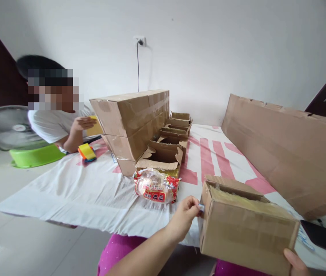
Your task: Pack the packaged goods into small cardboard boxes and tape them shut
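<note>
A cardboard box (246,230) is tilted over the near edge of the cloth-covered table, above my lap. Yellowish tape runs along its top, where a flap stands up beside a dark gap. My left hand (184,214) is closed in a pinch on a small pale bluish-white piece (201,208) against the box's left side; its kind cannot be made out. At the lower right corner, my right hand (297,262) grips the box, thumb on the front face and the other fingers hidden. A clear and red snack packet (157,186) lies left of the box.
Open cardboard boxes (165,153) form a row beside a wall of stacked closed boxes (134,126). A large cardboard panel (284,149) leans along the right. Across the table, a person (50,126) holds a yellow card (94,127) near colored cards (87,152). A black device (324,237) lies at right.
</note>
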Demonstrator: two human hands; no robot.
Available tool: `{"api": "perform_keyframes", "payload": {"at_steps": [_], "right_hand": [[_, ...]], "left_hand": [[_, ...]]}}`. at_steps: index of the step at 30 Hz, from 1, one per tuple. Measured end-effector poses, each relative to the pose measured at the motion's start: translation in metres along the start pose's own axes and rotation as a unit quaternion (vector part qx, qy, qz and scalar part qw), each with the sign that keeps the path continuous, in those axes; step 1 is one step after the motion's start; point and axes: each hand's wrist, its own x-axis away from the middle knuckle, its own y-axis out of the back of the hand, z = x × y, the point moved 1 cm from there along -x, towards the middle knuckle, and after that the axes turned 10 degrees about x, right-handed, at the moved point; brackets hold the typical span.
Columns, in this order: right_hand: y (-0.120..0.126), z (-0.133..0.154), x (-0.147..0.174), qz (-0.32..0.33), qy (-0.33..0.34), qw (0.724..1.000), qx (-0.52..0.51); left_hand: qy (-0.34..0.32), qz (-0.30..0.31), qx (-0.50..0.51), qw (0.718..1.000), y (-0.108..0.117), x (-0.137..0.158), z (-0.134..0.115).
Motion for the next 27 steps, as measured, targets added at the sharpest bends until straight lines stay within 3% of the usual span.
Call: {"api": "perform_keyframes", "payload": {"at_steps": [3, 6, 10, 15, 18, 21, 24, 27], "right_hand": [[-0.016, 0.006, -0.003, 0.005, 0.057, 0.998, 0.015], [-0.041, 0.008, -0.006, 0.046, 0.075, 0.996, 0.032], [-0.075, -0.002, -0.006, 0.144, 0.139, 0.977, 0.07], [-0.09, -0.019, -0.005, 0.174, 0.238, 0.944, 0.149], [-0.087, -0.015, 0.003, 0.155, 0.273, 0.934, 0.172], [-0.083, -0.002, 0.021, 0.093, 0.336, 0.913, 0.211], [-0.081, 0.015, 0.043, 0.007, 0.439, 0.863, 0.251], [-0.085, 0.036, 0.065, -0.021, 0.528, 0.8, 0.284]], "left_hand": [[-0.043, -0.017, 0.097, 0.994, 0.002, -0.001, -0.007], [-0.121, -0.021, 0.118, 0.985, 0.005, 0.002, -0.013], [-0.208, 0.0, 0.046, 0.977, 0.007, 0.013, -0.009], [-0.232, 0.071, -0.087, 0.966, 0.012, 0.025, 0.006], [-0.217, 0.109, -0.125, 0.962, 0.012, 0.026, 0.015], [-0.21, 0.121, -0.151, 0.958, 0.009, 0.024, 0.023], [-0.205, 0.128, -0.174, 0.955, 0.005, 0.024, 0.028], [-0.2, 0.136, -0.186, 0.952, 0.001, 0.026, 0.029]]}}
